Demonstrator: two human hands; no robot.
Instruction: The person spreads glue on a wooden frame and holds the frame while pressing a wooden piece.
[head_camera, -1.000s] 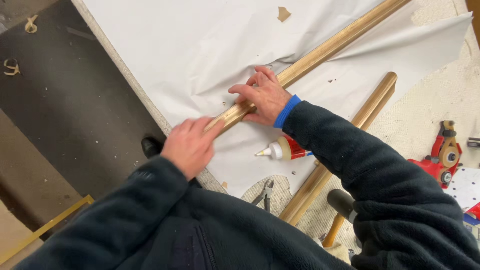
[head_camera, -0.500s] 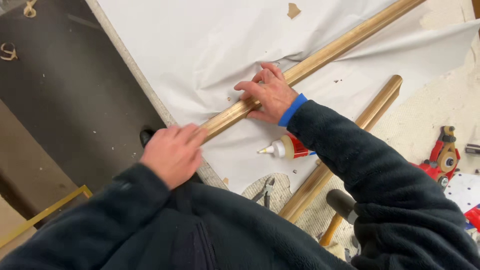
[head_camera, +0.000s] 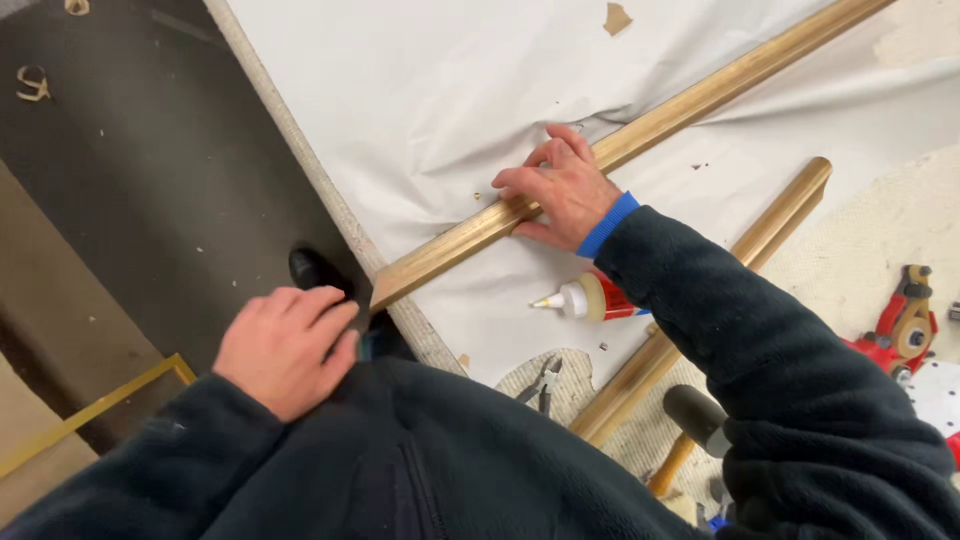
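My dark fleece sleeves hide the near ends of the second gold moulding strip and the wooden-handled mallet. My right hand lies flat, fingers spread, pressing the long gold-coloured wooden moulding strip onto the creased white paper sheet. My left hand, loosely curled and empty, rests against my jacket near the table's left edge, above the dark floor.

White sheet covers the table above dark floor.
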